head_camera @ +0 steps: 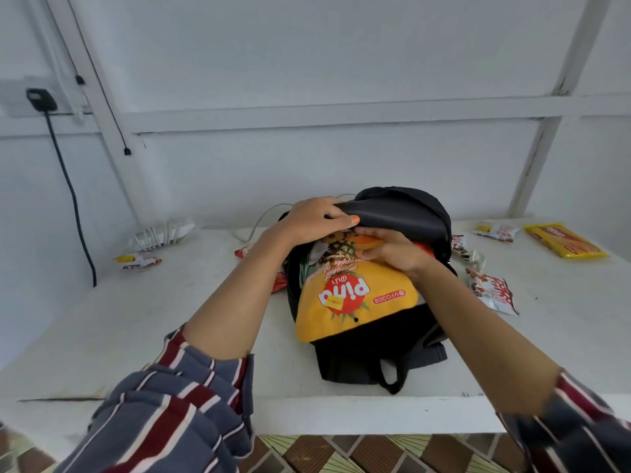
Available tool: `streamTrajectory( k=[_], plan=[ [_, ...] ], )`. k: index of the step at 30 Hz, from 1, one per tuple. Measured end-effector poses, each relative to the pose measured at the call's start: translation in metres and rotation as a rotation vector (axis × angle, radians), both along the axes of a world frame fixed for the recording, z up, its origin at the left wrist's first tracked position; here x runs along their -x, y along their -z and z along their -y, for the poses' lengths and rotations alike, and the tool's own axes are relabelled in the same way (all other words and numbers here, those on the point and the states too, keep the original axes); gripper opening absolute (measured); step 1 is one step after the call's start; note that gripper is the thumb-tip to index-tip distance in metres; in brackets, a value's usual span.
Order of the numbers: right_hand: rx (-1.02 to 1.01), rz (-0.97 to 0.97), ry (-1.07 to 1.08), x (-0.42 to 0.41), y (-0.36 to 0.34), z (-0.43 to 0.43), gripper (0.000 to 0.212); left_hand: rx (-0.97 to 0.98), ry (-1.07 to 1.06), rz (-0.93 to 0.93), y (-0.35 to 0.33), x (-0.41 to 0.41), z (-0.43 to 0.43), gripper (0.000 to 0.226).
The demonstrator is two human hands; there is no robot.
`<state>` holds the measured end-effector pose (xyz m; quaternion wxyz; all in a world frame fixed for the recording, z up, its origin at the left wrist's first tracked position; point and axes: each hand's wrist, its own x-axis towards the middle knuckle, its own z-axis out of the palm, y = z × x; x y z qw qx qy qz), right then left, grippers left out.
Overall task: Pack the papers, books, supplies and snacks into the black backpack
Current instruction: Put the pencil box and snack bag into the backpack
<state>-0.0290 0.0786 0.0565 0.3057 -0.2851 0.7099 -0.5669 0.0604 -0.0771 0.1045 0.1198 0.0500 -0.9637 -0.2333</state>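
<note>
Backpack first: your black bag lies flat on the white table, its mouth turned away from you and its carry loop hanging near the table's front edge. Your left hand grips the upper flap of the bag, fingers curled over the flap's edge and holding it lifted so the mouth gapes. Your right hand is closed on the far end of a large yellow pineapple snack bag, fingers bent over it right at the opening; that end of the snack bag sits inside the mouth, while the wider near end still lies outside, on top of the backpack's body, printed side up and upside down to you. To your right on the table, a small red-and-white snack packet lies just beside the backpack, 1 similar packet rests farther back, and a yellow wafer pack lies near the far right edge, well apart from the bag. To your left, another small packet sits alone near a white power strip by the wall, and a red wrapper pokes out from behind your left forearm. Both your striped sleeves are pushed up above the forearms.
</note>
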Motion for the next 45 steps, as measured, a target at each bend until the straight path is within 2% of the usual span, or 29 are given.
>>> streamTrajectory(
  k=[4, 6, 8, 10, 13, 15, 17, 18, 20, 22, 24, 26, 31, 37, 41, 45],
  plan=[
    [0.007, 0.015, 0.032, 0.004, 0.013, -0.001, 0.057, -0.014, 0.030, 0.000, -0.001, 0.003, 0.003, 0.040],
    [0.043, 0.062, 0.114, 0.007, 0.018, -0.001, 0.056, -0.029, 0.034, 0.010, -0.001, 0.004, 0.005, 0.039],
    [0.038, 0.010, 0.231, 0.010, 0.023, 0.004, 0.054, -0.048, 0.047, 0.014, 0.001, 0.005, 0.008, 0.035],
    [0.001, -0.182, 0.328, 0.016, 0.029, 0.009, 0.052, -0.070, 0.062, 0.021, 0.002, 0.006, 0.012, 0.037],
    [-0.175, -0.493, 0.387, 0.016, 0.036, 0.015, 0.047, -0.092, 0.067, 0.040, 0.004, 0.007, 0.017, 0.050],
    [-0.372, -0.623, 0.362, 0.010, 0.039, 0.015, 0.046, -0.083, 0.066, 0.042, 0.004, 0.007, 0.018, 0.056],
    [-0.612, -0.840, 0.345, 0.000, 0.040, 0.014, 0.049, -0.068, 0.064, 0.047, 0.004, 0.007, 0.018, 0.058],
    [-0.665, -0.925, 0.360, -0.008, 0.039, 0.013, 0.051, -0.067, 0.065, 0.046, 0.004, 0.007, 0.018, 0.058],
    [-0.618, -1.072, 0.321, -0.023, 0.039, 0.007, 0.060, -0.072, 0.067, 0.042, 0.004, 0.006, 0.018, 0.059],
    [-0.526, -1.175, 0.058, -0.034, 0.042, 0.000, 0.079, -0.079, 0.069, 0.038, 0.004, 0.007, 0.019, 0.059],
    [-0.569, -1.182, -0.227, -0.039, 0.048, -0.004, 0.088, -0.072, 0.064, 0.035, 0.003, 0.007, 0.019, 0.059],
    [-0.667, -1.199, -0.317, -0.035, 0.057, -0.005, 0.087, -0.057, 0.062, 0.036, 0.003, 0.006, 0.018, 0.060],
    [-0.704, -1.278, -0.203, -0.030, 0.059, 0.008, 0.073, -0.032, 0.055, 0.035, 0.002, 0.004, 0.017, 0.061],
    [-0.731, -1.203, -0.120, -0.015, 0.055, 0.031, 0.071, -0.041, 0.057, 0.027, 0.000, 0.004, 0.017, 0.060],
    [-0.586, -1.193, -0.147, -0.019, 0.059, 0.022, 0.078, -0.032, 0.068, 0.018, -0.002, 0.004, 0.017, 0.060],
    [-0.529, -1.242, -0.149, -0.018, 0.068, 0.012, 0.064, -0.011, 0.072, 0.014, -0.003, 0.004, 0.017, 0.060]
  ],
)
